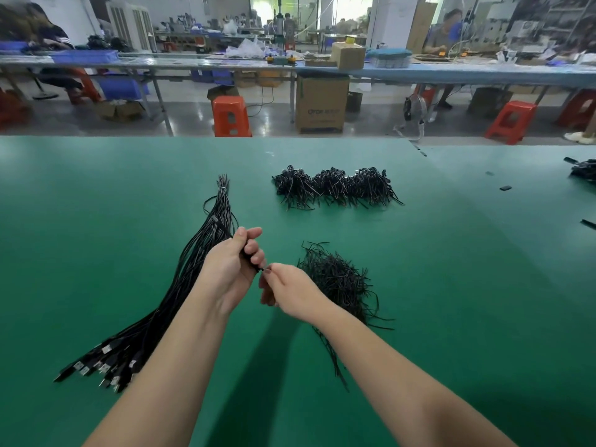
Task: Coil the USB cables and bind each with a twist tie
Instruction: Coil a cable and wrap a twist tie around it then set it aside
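A long bundle of straight black USB cables [180, 285] lies on the green table [451, 285], plugs fanned out at the near left and thin ends tied at the far end. My left hand [230, 269] grips one black cable above the table. My right hand [287, 290] pinches that cable's end just below my left fingers. To the right of my hands lies a loose heap of black twist ties [342, 282]. Three piles of coiled, bound cables [332, 187] sit side by side farther back.
More black cable pieces [583, 171] lie at the table's far right edge, with small black bits [504, 188] near them. Beyond the table are orange stools [230, 116], a cardboard box [321, 104] and long benches where people sit at work.
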A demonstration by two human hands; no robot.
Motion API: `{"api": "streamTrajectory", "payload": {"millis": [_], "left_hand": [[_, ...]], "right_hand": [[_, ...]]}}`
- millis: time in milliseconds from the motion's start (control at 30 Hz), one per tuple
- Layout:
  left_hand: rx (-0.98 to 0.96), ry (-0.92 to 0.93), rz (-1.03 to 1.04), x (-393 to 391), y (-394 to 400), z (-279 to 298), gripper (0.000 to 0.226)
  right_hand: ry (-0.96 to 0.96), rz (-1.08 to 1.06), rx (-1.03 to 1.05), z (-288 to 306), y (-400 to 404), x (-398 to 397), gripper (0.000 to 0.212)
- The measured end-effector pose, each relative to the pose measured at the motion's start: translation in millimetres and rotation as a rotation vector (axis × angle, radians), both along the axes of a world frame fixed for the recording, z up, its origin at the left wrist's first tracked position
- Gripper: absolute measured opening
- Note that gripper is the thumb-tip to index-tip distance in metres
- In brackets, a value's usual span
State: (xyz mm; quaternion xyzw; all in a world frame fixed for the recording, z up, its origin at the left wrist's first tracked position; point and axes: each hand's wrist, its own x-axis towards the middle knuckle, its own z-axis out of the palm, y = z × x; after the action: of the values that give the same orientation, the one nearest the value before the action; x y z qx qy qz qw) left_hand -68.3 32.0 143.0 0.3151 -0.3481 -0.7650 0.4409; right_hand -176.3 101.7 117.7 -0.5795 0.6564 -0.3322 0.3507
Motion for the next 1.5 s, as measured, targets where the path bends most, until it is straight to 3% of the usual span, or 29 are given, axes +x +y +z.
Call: {"api": "streamTrajectory", "payload": {"millis": [133, 200, 267, 367, 500, 667, 733, 867, 900, 1067, 1333, 1433, 1500], "left_hand": [[-0.027, -0.029, -0.050, 3.1, 0.2, -1.0, 0.028], [-0.059, -0.064, -0.112, 4.6, 2.6, -2.4, 0.026], [-0.102, -0.127, -0.196, 6.5, 5.8, -3.9, 0.027], [-0.168, -0.219, -0.387, 14.8, 7.3, -3.1, 0.032], [-0.220, -0.257, -0.589, 29.6, 3.7, -4.8, 0.036], [-0.201, -0.366, -0.478, 30.3, 6.5, -10.7, 0.035], [-0.251, -0.543, -0.324, 23.3, 10.5, -14.7, 0.034], [-0.778, -1.383, -0.096, 14.4, 21.2, -19.6, 0.045], [-0.856, -1.467, -0.051, 14.4, 22.4, -20.9, 0.046], [-0.897, -1.226, -0.159, 25.1, 9.7, -17.6, 0.016], [-0.900, -1.215, -0.258, 35.0, -10.2, -20.5, 0.021], [-0.910, -1.269, -0.252, 34.8, -13.0, -21.0, 0.021], [-0.922, -1.312, -0.238, 34.9, -14.9, -21.9, 0.021]], "right_hand": [[-0.403, 0.041, -0.034, -5.6, 3.0, 2.5, 0.010], [-0.588, 0.044, -0.057, -6.9, 2.8, 2.6, 0.023], [-0.634, -0.002, -0.091, -6.0, 1.6, 2.0, 0.024], [-0.591, -0.067, -0.092, -7.1, 3.2, -3.1, 0.015], [-0.491, -0.086, -0.081, -17.5, 8.0, -2.8, 0.022], [-0.087, -0.168, -0.186, -34.4, 13.6, -0.1, 0.023], [0.020, -0.145, -0.223, -37.5, 13.8, 0.7, 0.021], [0.256, -0.046, -0.177, -42.9, 11.4, 7.0, 0.021], [0.281, -0.036, -0.164, -43.9, 10.9, 8.1, 0.023], [0.291, -0.065, -0.117, -48.2, 10.1, 14.8, 0.025], [0.355, -0.048, -0.029, -50.4, 5.1, 16.9, 0.036], [0.256, -0.028, 0.020, -47.4, 2.3, 19.6, 0.032], [0.087, -0.039, 0.037, -50.1, 0.1, 22.3, 0.027]]}}
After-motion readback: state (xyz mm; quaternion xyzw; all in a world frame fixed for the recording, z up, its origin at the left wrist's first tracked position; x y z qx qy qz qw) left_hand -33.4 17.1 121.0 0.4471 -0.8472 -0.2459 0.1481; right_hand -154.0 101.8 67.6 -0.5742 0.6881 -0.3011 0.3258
